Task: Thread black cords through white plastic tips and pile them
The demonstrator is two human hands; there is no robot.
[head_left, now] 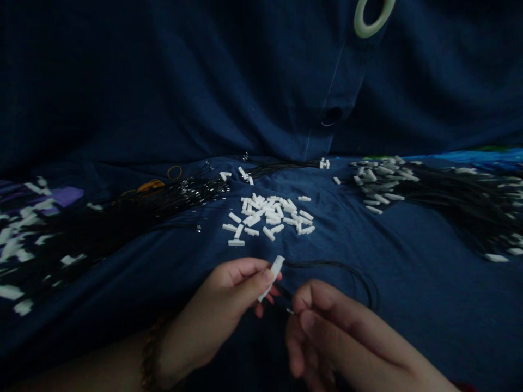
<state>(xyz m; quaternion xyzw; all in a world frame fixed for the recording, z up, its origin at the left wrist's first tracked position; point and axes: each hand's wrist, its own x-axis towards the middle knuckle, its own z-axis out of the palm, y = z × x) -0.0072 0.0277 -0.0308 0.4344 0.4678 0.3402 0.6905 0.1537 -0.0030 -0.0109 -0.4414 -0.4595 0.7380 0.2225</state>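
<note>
My left hand (232, 299) pinches a white connector (272, 279) between thumb and fingers, the piece tilted up to the right. Just to its right, my right hand (327, 332) is closed, thumb against index finger, on a thin black wire (285, 293) with a small shiny tip beside the fingertips. More black wire (351, 265) loops out behind both hands toward the right. Beyond the hands, a loose pile of small white connectors (269, 212) lies on the dark blue cloth (408, 305).
Black wires with metal tips (163, 201) and white connectors (20, 234) spread across the left. Another bundle with white ends (449, 201) lies at the right. Orange bands (151, 186) sit at the back left. A pale ring (362, 24) hangs at the top.
</note>
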